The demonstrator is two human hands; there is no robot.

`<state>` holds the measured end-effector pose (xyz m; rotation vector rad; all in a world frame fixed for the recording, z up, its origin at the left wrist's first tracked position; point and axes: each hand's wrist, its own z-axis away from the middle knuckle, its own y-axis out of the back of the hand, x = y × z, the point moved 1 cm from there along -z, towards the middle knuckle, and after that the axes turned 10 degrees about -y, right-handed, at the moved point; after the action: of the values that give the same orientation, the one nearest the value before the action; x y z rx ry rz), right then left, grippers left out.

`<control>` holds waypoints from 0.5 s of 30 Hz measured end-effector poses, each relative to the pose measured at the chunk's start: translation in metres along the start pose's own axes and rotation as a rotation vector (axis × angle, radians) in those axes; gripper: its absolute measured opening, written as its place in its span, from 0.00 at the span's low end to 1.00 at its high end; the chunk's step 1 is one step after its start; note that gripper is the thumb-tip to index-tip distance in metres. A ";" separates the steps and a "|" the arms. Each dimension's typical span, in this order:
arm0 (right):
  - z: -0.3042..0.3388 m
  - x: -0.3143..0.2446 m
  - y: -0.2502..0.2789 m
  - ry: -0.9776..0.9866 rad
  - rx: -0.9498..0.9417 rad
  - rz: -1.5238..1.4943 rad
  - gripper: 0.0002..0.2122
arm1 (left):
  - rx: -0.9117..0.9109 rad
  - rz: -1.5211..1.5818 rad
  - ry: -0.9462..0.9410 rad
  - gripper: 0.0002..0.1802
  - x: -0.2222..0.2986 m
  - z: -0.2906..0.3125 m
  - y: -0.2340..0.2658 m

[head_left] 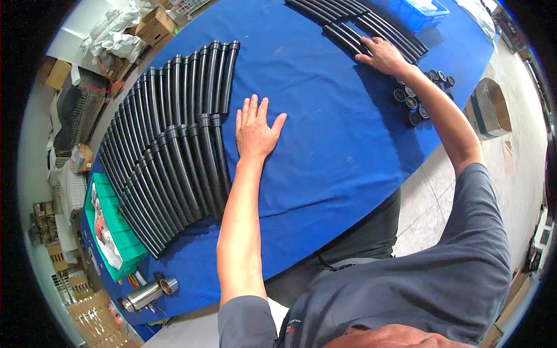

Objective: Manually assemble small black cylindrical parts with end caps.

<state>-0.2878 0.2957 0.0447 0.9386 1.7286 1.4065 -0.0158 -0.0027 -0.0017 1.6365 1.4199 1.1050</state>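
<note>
Black tubes [174,151] lie side by side in two long overlapping rows on the blue-covered bench [325,145], just left of your left hand [254,130]. That hand rests flat on the cloth with fingers spread and nothing in it, close beside the nearest tube in the row; it looks more like a brace for your lean than a grip. Nearer to you, at the bench's left end, sit a green tray [119,232] with papers in it and a shiny metal cylinder [145,294].

Farther out, your right arm stretches across the bench. Your right hand [380,55] lies open, palm down, with its fingers pressed on a second batch of black tubes [354,26] at the far edge; it isn't closed round any of them, so it seems to be pinning or sliding one. Beside your right forearm a cluster of small black caps [420,95] stands on the cloth, within easy reach. Beyond the far tubes sits a clear plastic box [426,8].
</note>
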 end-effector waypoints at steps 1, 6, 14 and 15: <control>0.001 -0.011 -0.001 -0.023 -0.097 -0.023 0.31 | -0.002 -0.009 0.012 0.37 -0.002 0.001 0.000; 0.006 -0.067 -0.009 0.191 0.035 0.043 0.31 | 0.103 0.024 -0.008 0.33 -0.022 0.015 0.012; -0.035 0.026 -0.063 0.230 0.033 0.036 0.30 | 0.110 0.049 0.030 0.35 -0.005 0.000 -0.011; -0.036 0.014 -0.069 0.259 0.029 0.041 0.30 | 0.080 0.108 0.062 0.35 -0.010 0.005 -0.010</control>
<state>-0.3327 0.2807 -0.0190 0.8408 1.9315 1.5911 -0.0160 -0.0106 -0.0141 1.7671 1.4464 1.1828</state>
